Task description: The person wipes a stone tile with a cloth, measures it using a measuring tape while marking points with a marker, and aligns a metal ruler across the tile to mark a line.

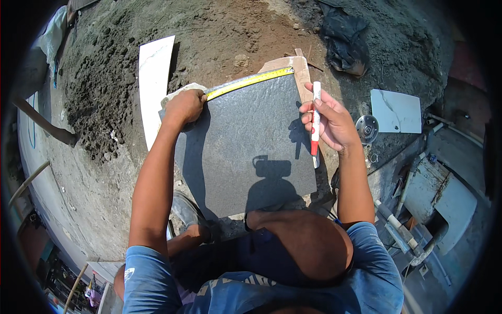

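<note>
A dark grey tile lies flat before me, with my shadow across its near half. Along its far edge runs a yellow tape measure, pulled out nearly to the far right corner. My left hand is closed at the tape's left end, by the tile's far left corner; the tape's case is hidden under it. Above the right edge of the tile my right hand holds a white and red marker upright between thumb and fingers, its red part downward. Brown cardboard sticks out past the far right corner.
A long white tile offcut lies to the left beside heaped sandy soil. On the right are a metal disc, a white marbled tile piece and a black plastic bag. Pipes and a white panel lie farther right.
</note>
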The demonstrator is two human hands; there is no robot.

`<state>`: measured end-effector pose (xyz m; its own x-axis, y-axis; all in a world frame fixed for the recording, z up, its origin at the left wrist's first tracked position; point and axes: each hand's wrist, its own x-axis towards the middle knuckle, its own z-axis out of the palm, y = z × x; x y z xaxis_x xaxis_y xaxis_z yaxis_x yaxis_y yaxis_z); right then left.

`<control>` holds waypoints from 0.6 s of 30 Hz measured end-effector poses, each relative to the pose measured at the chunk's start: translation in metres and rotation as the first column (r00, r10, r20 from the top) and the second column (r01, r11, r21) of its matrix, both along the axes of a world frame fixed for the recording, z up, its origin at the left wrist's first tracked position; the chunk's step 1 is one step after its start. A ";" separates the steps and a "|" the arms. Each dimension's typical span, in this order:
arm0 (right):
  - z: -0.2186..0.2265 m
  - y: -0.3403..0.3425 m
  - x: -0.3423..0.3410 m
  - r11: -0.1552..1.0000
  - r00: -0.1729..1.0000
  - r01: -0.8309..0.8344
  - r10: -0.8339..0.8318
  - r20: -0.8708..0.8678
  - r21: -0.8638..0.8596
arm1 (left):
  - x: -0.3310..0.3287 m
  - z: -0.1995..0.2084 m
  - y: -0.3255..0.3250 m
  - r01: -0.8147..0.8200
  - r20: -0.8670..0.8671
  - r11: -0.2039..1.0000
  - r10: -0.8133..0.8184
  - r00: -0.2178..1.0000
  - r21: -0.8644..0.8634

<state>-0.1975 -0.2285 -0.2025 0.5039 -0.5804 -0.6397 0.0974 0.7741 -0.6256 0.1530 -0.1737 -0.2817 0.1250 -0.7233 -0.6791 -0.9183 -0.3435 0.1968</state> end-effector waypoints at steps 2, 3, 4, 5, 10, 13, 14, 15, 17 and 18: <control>0.005 0.038 0.003 0.983 0.989 -0.080 0.099 -0.110 0.165 | 0.002 0.001 0.001 0.002 0.012 1.000 -0.001 1.000 -0.017; -0.008 0.058 -0.008 0.949 0.949 -0.235 0.271 -0.164 0.209 | -0.004 0.000 -0.002 0.000 -0.004 1.000 0.000 1.000 -0.026; -0.011 0.080 -0.015 0.925 0.920 -0.297 0.343 -0.188 0.236 | -0.007 -0.001 -0.004 -0.006 -0.011 1.000 0.005 1.000 -0.029; -0.010 0.095 -0.015 0.887 0.855 -0.403 0.453 -0.251 0.226 | -0.007 0.003 -0.004 -0.008 0.010 1.000 0.008 1.000 -0.016; 0.025 0.127 -0.041 0.860 0.794 -0.502 0.418 -0.441 -0.090 | -0.014 0.021 -0.010 0.011 0.063 1.000 -0.011 0.998 0.009; 0.048 0.125 -0.049 0.891 0.734 -0.453 0.356 -0.578 -0.026 | -0.009 0.019 -0.008 0.007 0.076 1.000 -0.007 0.997 0.002; 0.059 0.123 -0.050 0.890 0.737 -0.455 0.357 -0.575 -0.031 | -0.008 0.020 -0.006 -0.003 0.083 1.000 0.002 0.997 0.011; 0.066 0.123 -0.053 0.762 0.613 -0.611 0.282 -0.738 -0.217 | -0.006 0.020 -0.004 -0.007 0.089 1.000 0.006 0.996 0.009; 0.091 0.122 -0.052 0.585 0.468 -0.735 0.074 -0.881 -0.342 | -0.009 0.020 -0.006 -0.022 0.080 1.000 0.022 0.997 0.002; 0.093 0.123 -0.056 0.580 0.467 -0.738 0.071 -0.882 -0.344 | -0.008 0.020 -0.006 -0.026 0.079 1.000 0.026 0.997 -0.004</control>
<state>-0.2533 -0.1050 -0.1096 0.3518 -0.8203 -0.4510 -0.8307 -0.0515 -0.5543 0.1448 -0.1796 -0.2618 0.1966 -0.7210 -0.6645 -0.9218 -0.3668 0.1252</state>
